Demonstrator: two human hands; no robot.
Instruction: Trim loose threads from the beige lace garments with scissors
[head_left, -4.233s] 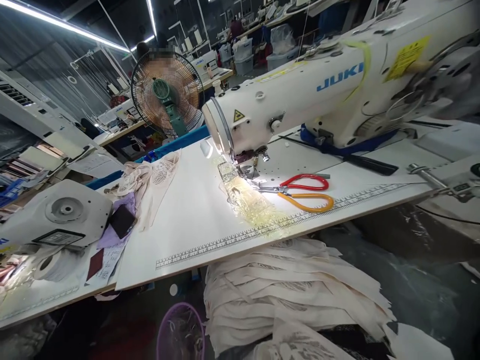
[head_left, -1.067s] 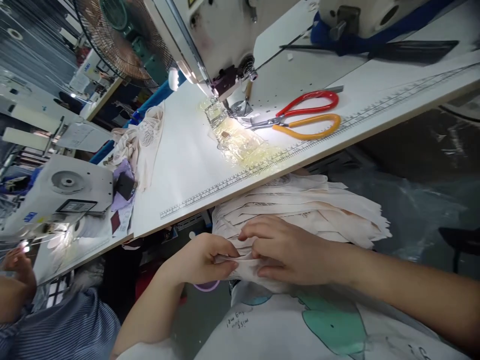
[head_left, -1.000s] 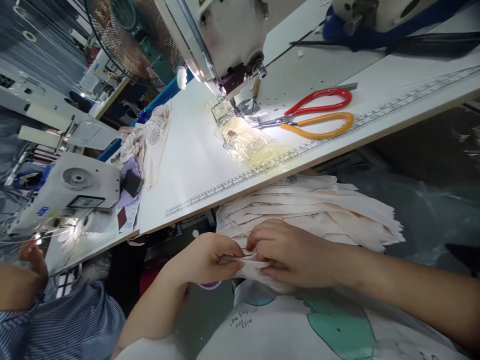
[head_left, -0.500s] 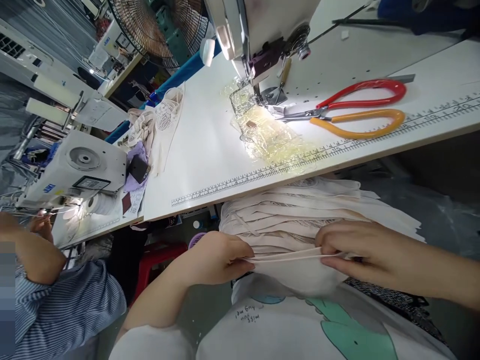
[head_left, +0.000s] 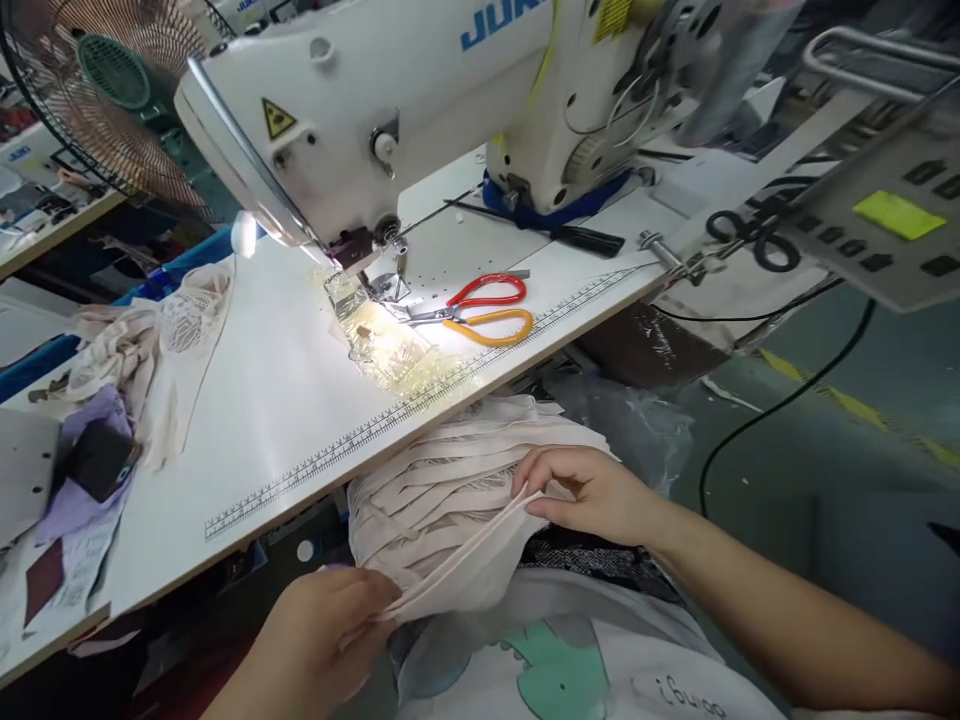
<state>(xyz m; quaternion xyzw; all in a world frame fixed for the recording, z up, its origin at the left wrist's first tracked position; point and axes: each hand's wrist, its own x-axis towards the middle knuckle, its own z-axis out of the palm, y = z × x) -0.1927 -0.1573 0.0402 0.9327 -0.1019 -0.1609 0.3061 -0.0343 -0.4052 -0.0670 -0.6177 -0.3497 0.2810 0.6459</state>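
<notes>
A pale beige fabric piece [head_left: 480, 562] is stretched between my two hands over my lap. My left hand [head_left: 330, 620] pinches its lower left end. At the upper right end, my right hand [head_left: 574, 490] grips the edge between thumb and fingers. Behind it, a stack of similar beige pieces [head_left: 427, 480], some with lace, lies on my lap against the table's front edge. Scissors [head_left: 491, 310] with one red and one orange handle rest on the table near the needle of the sewing machine [head_left: 337, 130].
Yellowish clear plastic [head_left: 397, 350] lies under the needle area. A printed ruler [head_left: 337, 450] runs along the table edge. To the left sit lace garments [head_left: 180, 330], purple cloth [head_left: 71, 490] and a dark phone-like object [head_left: 99, 460]. A fan [head_left: 127, 90] stands behind; a black cable [head_left: 709, 450] hangs at right.
My view has swung to the right, bringing more of the sewing machine into sight. The fabric between my hands is now tilted, its right end higher. Both hands keep their hold.
</notes>
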